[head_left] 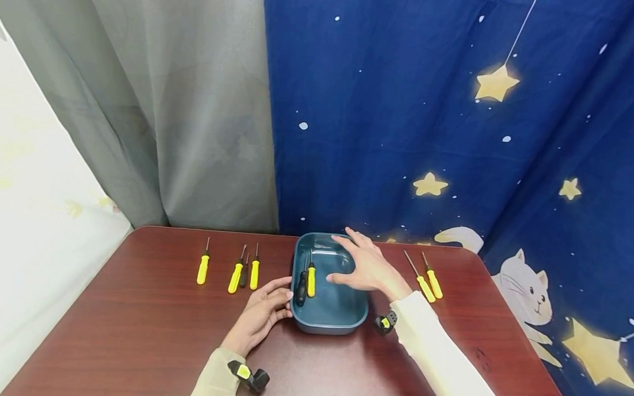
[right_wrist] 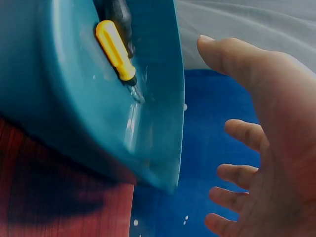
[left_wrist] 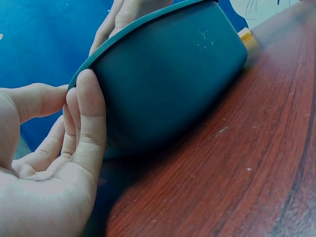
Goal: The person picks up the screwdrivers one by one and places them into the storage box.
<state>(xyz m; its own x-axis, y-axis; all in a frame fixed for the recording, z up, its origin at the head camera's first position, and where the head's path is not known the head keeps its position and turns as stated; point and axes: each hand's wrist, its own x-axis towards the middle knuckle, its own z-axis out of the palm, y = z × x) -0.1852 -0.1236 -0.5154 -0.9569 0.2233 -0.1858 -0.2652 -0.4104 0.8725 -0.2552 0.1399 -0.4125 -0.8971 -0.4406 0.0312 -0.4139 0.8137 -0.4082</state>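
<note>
A dark teal plastic box (head_left: pixel 328 324) stands on the table, open at the top. Inside, along its left side, lie a yellow-handled screwdriver (head_left: pixel 311 280) and a black-handled screwdriver (head_left: pixel 302 288), side by side. My left hand (head_left: pixel 261 314) pinches the box's left rim; in the left wrist view its thumb is at the rim and its fingers (left_wrist: pixel 91 116) press the outer wall. Over the right side of the box hovers my right hand (head_left: pixel 366 265), fingers spread and holding nothing. The right wrist view shows its thumb and fingertips apart from the wall.
Left of the box lie several screwdrivers: a yellow one (head_left: pixel 203 270) apart, then two yellow ones (head_left: pixel 236 277) (head_left: pixel 254 275) around a small black one (head_left: pixel 244 276). Two yellow screwdrivers (head_left: pixel 426 289) (head_left: pixel 433 284) lie to the right. Curtains (head_left: pixel 378 135) hang behind the table (head_left: pixel 146 326).
</note>
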